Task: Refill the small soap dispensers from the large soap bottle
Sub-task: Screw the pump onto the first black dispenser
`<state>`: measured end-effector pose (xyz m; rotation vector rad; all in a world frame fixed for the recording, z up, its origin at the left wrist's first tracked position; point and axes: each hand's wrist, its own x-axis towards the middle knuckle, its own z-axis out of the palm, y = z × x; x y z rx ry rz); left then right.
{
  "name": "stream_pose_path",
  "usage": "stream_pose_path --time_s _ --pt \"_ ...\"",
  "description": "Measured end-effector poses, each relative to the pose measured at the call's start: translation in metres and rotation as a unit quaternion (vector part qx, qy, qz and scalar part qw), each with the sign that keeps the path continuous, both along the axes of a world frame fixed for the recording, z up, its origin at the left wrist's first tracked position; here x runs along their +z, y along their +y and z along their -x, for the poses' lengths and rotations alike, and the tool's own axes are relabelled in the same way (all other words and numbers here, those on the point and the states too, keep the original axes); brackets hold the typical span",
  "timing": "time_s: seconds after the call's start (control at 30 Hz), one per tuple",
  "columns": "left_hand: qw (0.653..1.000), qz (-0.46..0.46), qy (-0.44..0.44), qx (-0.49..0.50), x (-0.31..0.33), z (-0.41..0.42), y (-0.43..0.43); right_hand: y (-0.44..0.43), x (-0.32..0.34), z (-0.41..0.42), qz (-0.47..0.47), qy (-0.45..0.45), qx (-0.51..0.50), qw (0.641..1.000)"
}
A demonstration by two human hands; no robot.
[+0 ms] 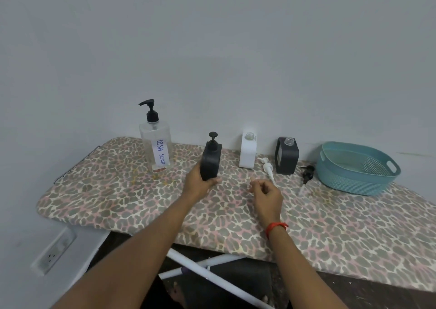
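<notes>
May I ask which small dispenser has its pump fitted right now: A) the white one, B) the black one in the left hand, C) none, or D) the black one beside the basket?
B: the black dispenser gripped by the left hand carries its pump, while the white dispenser and the other black dispenser stand with open necks.

Dim, even, cool light; soft faint shadows under my forearms. Wide-angle bend curves the bench (pixel 330 238) edges. Slightly soft focus, no glare.
</notes>
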<state>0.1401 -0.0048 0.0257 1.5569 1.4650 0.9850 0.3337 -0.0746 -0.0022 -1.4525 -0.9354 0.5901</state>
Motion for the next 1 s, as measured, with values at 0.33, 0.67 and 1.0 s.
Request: stream_pose_path --time_s 0.33,0.67,1.0 --pt "0.999 -0.029 0.025 -0.002 0.002 0.001 0.069 0.000 0.001 0.001 -0.018 -0.003 0.005 1.000" --pt "0.998 -0.047 0.038 -0.003 -0.004 -0.001 0.082 0.001 -0.001 0.002 -0.006 -0.012 0.003 1.000" --pt "0.972 -0.105 0.205 -0.031 -0.040 0.017 -0.035 0.000 0.001 0.003 0.002 -0.037 0.007 0.999"
